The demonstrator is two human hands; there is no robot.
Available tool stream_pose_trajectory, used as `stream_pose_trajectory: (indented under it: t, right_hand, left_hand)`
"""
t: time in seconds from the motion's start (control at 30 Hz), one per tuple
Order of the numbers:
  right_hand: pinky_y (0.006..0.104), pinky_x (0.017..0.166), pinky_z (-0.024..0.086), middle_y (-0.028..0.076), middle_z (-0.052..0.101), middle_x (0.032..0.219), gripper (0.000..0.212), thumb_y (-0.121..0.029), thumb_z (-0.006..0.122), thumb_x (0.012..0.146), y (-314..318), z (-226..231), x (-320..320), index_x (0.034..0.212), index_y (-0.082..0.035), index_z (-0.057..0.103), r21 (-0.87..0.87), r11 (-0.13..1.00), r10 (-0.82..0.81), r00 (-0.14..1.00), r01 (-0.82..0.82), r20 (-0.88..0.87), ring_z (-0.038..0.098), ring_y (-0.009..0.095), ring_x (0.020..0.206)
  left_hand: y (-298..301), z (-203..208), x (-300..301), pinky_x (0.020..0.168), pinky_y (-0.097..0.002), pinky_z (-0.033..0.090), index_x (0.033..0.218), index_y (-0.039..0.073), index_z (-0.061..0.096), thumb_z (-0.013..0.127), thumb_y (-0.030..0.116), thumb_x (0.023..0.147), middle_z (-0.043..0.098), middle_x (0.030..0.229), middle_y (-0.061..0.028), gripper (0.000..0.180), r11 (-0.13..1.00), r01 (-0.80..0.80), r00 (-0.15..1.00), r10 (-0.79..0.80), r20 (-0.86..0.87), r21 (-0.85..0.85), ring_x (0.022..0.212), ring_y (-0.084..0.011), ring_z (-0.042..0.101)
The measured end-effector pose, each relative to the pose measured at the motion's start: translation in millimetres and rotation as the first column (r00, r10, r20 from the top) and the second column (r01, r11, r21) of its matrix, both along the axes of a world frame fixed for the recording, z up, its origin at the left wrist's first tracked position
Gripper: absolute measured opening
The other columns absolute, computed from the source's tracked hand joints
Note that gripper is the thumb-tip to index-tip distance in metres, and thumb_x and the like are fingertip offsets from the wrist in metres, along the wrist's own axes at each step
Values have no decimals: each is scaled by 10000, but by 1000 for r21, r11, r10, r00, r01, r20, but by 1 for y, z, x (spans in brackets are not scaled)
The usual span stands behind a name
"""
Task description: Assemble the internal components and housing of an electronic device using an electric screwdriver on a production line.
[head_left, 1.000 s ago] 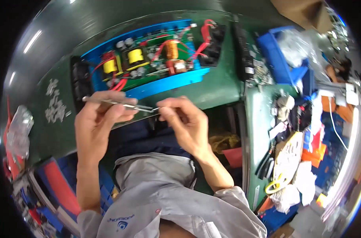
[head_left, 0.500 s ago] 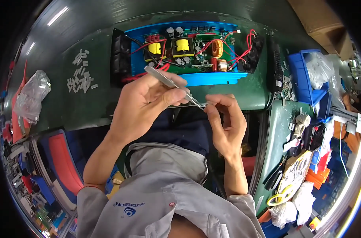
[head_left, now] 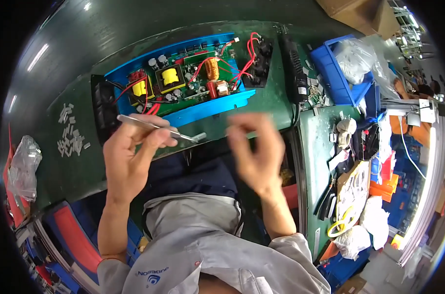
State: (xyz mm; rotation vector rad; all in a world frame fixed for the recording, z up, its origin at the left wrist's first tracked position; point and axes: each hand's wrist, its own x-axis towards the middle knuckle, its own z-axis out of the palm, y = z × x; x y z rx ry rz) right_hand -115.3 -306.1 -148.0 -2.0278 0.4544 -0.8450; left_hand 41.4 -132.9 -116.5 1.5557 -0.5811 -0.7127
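Observation:
My left hand is closed around a pair of metal tweezers, which slant down to the right. At their tips sits a small pale grey piece. My right hand is a short way right of that piece, apart from it; its fingers are smeared by motion, so I cannot see whether they hold anything. Just beyond both hands lies an open blue metal housing with a green circuit board inside. Yellow-wound transformers, a copper coil and red wires show on it.
Several small pale pieces lie scattered on the green bench at left, near a clear plastic bag. On the right are a black cylindrical tool, a blue bin with plastic bags and a yellow tape ring.
My right hand has drawn away from the tweezer tips, where its fingers had been. The small grey piece now shows at the tips. The whole view has shifted and tilted.

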Motion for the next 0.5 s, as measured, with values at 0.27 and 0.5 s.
stream_pose_trajectory:
  t: [0.27,0.5]
  right_hand:
    - [458,952,457,211,641,1175,521,-432,676,940,-139,-33,-39,1237,-5,636,-676,595,-743,618,435,-257,588,363,1110]
    - [445,952,482,245,703,1109,655,-516,691,871,-167,-32,-21,1250,16,642,-603,700,-683,606,383,-408,650,403,1091]
  left_hand:
    - [1,-20,30,772,-273,572,1028,-49,622,646,-45,942,720,1011,-149,90,994,-40,830,92,551,-105,871,-189,736]
    - [-12,-31,36,723,-297,586,926,-36,564,684,-22,919,730,1001,-134,121,993,69,668,28,744,-99,843,-223,735]
